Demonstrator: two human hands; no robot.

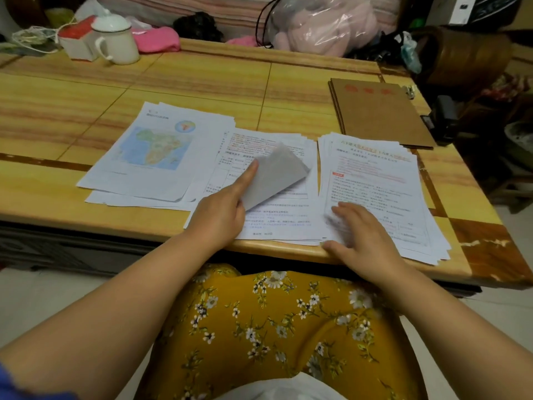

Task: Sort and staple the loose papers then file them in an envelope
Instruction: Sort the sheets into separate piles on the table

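Note:
Three piles of loose printed papers lie side by side on the wooden table [202, 82]. The left pile [150, 157] has a map page on top. My left hand [222, 209] lifts a curled sheet [277, 174] off the middle pile [277, 220], index finger stretched along the sheet's edge. My right hand [360, 235] rests with spread, blurred fingers on the near left corner of the right pile [372, 183]. A brown envelope [377, 114] with red print lies flat at the far right. A black stapler [441, 119] sits just past the envelope at the table's right edge.
A white lidded mug [118, 39] and a red-and-white box [78, 39] stand at the table's far left. Pink cloth [157, 39] and a plastic bag with a soft toy [323, 21] lie behind the table. My lap in a yellow flowered dress [274, 327] is below the near edge.

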